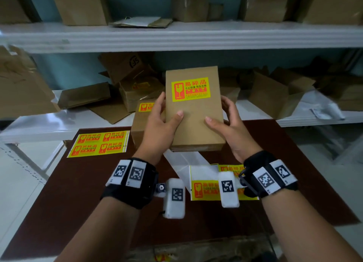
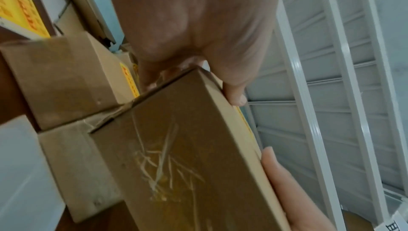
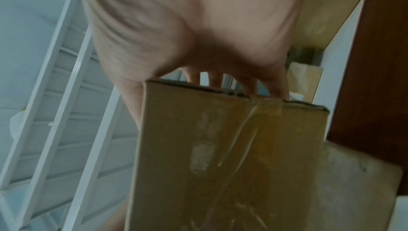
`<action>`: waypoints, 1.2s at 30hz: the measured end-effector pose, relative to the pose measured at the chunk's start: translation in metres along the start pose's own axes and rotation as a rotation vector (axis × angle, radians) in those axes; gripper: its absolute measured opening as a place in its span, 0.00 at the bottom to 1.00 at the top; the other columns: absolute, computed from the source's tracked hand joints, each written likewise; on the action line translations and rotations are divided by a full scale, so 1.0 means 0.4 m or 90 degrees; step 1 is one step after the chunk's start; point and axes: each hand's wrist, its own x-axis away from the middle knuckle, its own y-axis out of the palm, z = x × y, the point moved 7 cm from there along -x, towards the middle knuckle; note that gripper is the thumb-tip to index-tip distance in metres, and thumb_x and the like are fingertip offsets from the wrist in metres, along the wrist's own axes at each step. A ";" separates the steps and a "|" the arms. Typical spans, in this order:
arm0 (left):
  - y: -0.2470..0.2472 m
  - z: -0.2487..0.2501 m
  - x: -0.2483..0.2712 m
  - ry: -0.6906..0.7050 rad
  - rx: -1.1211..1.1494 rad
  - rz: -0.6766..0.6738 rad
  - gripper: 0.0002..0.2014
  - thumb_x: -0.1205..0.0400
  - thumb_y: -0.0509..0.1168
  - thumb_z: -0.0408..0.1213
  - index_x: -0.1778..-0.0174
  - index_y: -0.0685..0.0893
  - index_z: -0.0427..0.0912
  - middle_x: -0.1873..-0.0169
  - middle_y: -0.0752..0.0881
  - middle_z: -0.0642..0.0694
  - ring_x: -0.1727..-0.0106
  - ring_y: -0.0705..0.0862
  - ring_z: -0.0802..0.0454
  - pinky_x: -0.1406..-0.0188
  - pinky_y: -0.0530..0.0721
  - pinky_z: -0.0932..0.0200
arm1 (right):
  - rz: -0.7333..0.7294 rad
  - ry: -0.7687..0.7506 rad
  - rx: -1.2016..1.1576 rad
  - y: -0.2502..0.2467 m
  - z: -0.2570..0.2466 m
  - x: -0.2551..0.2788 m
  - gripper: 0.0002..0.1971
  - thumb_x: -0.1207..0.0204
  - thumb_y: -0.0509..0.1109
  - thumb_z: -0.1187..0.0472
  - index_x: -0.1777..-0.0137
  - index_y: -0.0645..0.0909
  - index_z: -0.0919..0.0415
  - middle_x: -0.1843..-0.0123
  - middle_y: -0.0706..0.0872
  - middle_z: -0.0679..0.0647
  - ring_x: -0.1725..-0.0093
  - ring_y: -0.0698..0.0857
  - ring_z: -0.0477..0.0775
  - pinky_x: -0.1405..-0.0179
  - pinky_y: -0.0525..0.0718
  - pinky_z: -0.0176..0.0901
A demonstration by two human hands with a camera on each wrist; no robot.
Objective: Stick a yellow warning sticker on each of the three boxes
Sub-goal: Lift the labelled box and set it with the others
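Note:
I hold a flat brown cardboard box [image 1: 194, 120] above the dark red table [image 1: 82, 193] with both hands. A yellow warning sticker [image 1: 191, 89] is stuck near the far end of its top face. My left hand [image 1: 163, 120] grips the box's left edge, thumb on top; my right hand [image 1: 225, 120] grips the right edge the same way. In the left wrist view the box [image 2: 181, 147] shows its taped end, as does the box [image 3: 232, 156] in the right wrist view. A second box [image 1: 139, 128] with a yellow sticker [image 1: 145, 106] sits just behind my left hand.
A sheet of yellow stickers [image 1: 99, 144] lies at the table's left. A partly used sticker sheet [image 1: 206, 189] and white backing paper [image 1: 182, 161] lie under my wrists. White shelves [image 1: 176, 35] behind hold several cardboard boxes, one [image 1: 137, 92] with a sticker.

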 end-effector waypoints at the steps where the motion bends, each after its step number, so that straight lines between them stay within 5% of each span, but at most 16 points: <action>1: 0.025 0.002 -0.004 -0.009 0.012 -0.010 0.36 0.16 0.70 0.37 0.13 0.61 0.46 0.21 0.73 0.50 0.32 0.78 0.66 0.48 0.80 0.80 | 0.015 0.004 -0.010 -0.024 -0.001 -0.002 0.36 0.25 0.80 0.55 0.21 0.68 0.39 0.22 0.76 0.42 0.31 0.85 0.48 0.44 0.89 0.43; 4: 0.086 0.026 -0.032 -0.026 -0.018 -0.059 0.32 0.13 0.66 0.44 0.14 0.62 0.48 0.20 0.72 0.49 0.27 0.76 0.59 0.46 0.81 0.76 | 0.098 0.013 -0.053 -0.102 -0.026 -0.004 0.29 0.22 0.76 0.59 0.24 0.72 0.41 0.25 0.81 0.45 0.37 0.89 0.46 0.47 0.88 0.41; 7: 0.090 0.037 -0.081 -0.044 -0.106 -0.090 0.26 0.12 0.63 0.48 0.17 0.71 0.49 0.22 0.75 0.47 0.22 0.75 0.51 0.29 0.80 0.52 | 0.178 0.044 -0.066 -0.179 -0.033 -0.012 0.27 0.23 0.77 0.57 0.27 0.71 0.44 0.28 0.81 0.50 0.35 0.86 0.52 0.40 0.86 0.49; 11: -0.018 -0.002 -0.157 -0.066 -0.321 -0.043 0.20 0.14 0.67 0.43 0.26 0.81 0.47 0.28 0.82 0.48 0.28 0.79 0.50 0.34 0.72 0.61 | 0.244 0.128 -0.047 -0.277 0.003 -0.035 0.30 0.25 0.79 0.54 0.28 0.69 0.49 0.30 0.80 0.54 0.36 0.84 0.56 0.39 0.84 0.54; 14: -0.139 -0.080 -0.185 -0.179 -0.455 0.016 0.22 0.18 0.70 0.40 0.27 0.82 0.53 0.34 0.87 0.44 0.41 0.84 0.47 0.40 0.78 0.57 | 0.240 0.201 -0.084 -0.317 0.047 -0.063 0.26 0.26 0.80 0.56 0.31 0.74 0.52 0.36 0.84 0.58 0.40 0.85 0.58 0.48 0.85 0.54; 17: -0.225 -0.162 -0.193 -0.271 -0.559 0.032 0.26 0.24 0.71 0.43 0.27 0.81 0.59 0.32 0.85 0.44 0.30 0.81 0.40 0.26 0.74 0.46 | 0.219 0.258 -0.074 -0.333 0.101 -0.092 0.33 0.37 0.87 0.51 0.33 0.79 0.56 0.37 0.87 0.63 0.40 0.88 0.63 0.40 0.87 0.63; 19: -0.237 -0.190 -0.190 -0.286 -0.537 0.012 0.28 0.23 0.70 0.38 0.25 0.79 0.55 0.34 0.86 0.42 0.34 0.83 0.40 0.29 0.78 0.45 | 0.208 0.306 -0.060 -0.351 0.154 -0.107 0.47 0.51 0.91 0.45 0.30 0.81 0.57 0.35 0.88 0.65 0.38 0.89 0.68 0.35 0.85 0.70; 20: -0.232 -0.200 -0.188 -0.282 -0.504 -0.012 0.28 0.22 0.70 0.34 0.23 0.78 0.51 0.35 0.86 0.41 0.37 0.84 0.41 0.33 0.82 0.47 | 0.205 0.321 -0.062 -0.359 0.177 -0.114 0.45 0.51 0.91 0.44 0.31 0.83 0.57 0.36 0.89 0.66 0.38 0.89 0.69 0.34 0.84 0.71; 23: -0.205 -0.219 -0.171 -0.276 -0.485 -0.108 0.27 0.18 0.65 0.26 0.21 0.74 0.42 0.32 0.82 0.40 0.37 0.83 0.42 0.37 0.83 0.53 | 0.202 0.358 -0.049 -0.365 0.211 -0.127 0.33 0.43 0.87 0.45 0.37 0.88 0.56 0.38 0.90 0.66 0.39 0.88 0.71 0.33 0.82 0.72; 28: -0.208 -0.243 -0.182 -0.278 -0.446 -0.122 0.30 0.17 0.65 0.27 0.18 0.72 0.47 0.24 0.75 0.39 0.29 0.79 0.41 0.31 0.79 0.53 | 0.197 0.402 -0.028 -0.349 0.249 -0.147 0.31 0.40 0.87 0.45 0.37 0.86 0.55 0.37 0.88 0.65 0.36 0.86 0.71 0.30 0.80 0.73; 32: -0.215 -0.256 -0.189 -0.290 -0.387 -0.111 0.29 0.18 0.66 0.25 0.20 0.75 0.47 0.25 0.76 0.39 0.32 0.79 0.44 0.32 0.79 0.55 | 0.200 0.424 -0.030 -0.341 0.280 -0.162 0.34 0.41 0.87 0.45 0.34 0.84 0.56 0.36 0.89 0.65 0.37 0.87 0.70 0.30 0.81 0.70; 36: -0.223 -0.275 -0.186 -0.315 -0.350 -0.107 0.32 0.19 0.67 0.25 0.19 0.73 0.50 0.34 0.76 0.42 0.38 0.78 0.44 0.34 0.81 0.52 | 0.169 0.446 0.007 -0.314 0.270 -0.158 0.17 0.23 0.76 0.47 0.41 0.84 0.56 0.41 0.88 0.65 0.38 0.85 0.69 0.27 0.78 0.69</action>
